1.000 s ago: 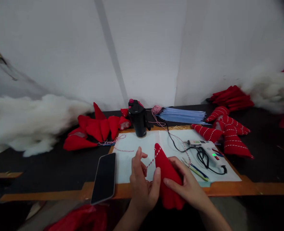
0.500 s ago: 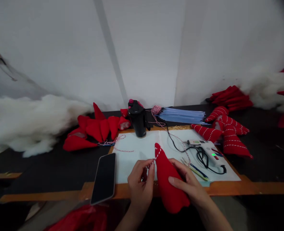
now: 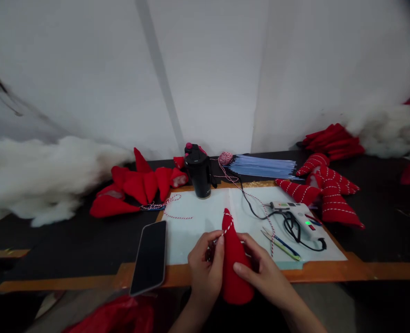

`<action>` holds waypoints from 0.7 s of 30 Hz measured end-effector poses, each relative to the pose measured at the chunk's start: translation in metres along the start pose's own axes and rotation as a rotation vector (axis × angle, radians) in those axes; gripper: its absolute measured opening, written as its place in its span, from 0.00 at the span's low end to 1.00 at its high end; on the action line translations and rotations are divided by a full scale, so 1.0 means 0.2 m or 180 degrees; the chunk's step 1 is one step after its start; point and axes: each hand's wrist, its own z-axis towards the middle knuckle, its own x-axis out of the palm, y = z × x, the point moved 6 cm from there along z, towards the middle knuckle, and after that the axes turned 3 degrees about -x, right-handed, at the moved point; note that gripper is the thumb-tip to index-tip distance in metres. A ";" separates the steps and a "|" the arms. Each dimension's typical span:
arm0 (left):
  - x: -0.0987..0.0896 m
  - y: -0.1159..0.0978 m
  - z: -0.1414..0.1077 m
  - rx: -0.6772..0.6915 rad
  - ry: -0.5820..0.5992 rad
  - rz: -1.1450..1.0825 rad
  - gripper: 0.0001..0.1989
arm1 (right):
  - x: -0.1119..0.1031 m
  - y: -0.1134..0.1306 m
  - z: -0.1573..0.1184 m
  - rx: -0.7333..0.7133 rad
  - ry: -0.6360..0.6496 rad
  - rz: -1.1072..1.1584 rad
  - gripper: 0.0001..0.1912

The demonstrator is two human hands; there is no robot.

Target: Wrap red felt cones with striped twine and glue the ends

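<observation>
By the red cone (image 3: 233,273), left hand (image 3: 205,264) pinches striped cord (image 3: 229,226)

The left hand (image 3: 207,261) pinches red-and-white twisted cord (image 3: 229,225) that crosses a red fabric cone (image 3: 235,270) near its tip; the right hand (image 3: 262,270) grips the cone's right side. A smartphone (image 3: 149,256) lies to the left, a glue gun (image 3: 300,216) and thread snips (image 3: 285,249) to the right. Farther off stands a black tumbler (image 3: 198,173).
</observation>
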 end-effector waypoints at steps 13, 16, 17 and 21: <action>-0.02 -0.11 0.18 -0.0253 0.0023 -0.0408 0.16 | 0.00 0.09 -0.02 -0.0731 -0.0259 -0.0944 0.22; -0.02 -0.12 0.18 -0.0194 -0.0061 -0.0249 0.18 | 0.01 0.10 -0.02 -0.0840 -0.0232 -0.1189 0.25; -0.03 -0.13 0.18 -0.0160 -0.0099 -0.0197 0.19 | 0.01 0.10 -0.02 -0.0841 -0.0214 -0.1254 0.25; -0.02 -0.15 0.17 -0.0079 -0.0114 -0.0091 0.21 | 0.02 0.12 -0.03 -0.0925 -0.0232 -0.1511 0.25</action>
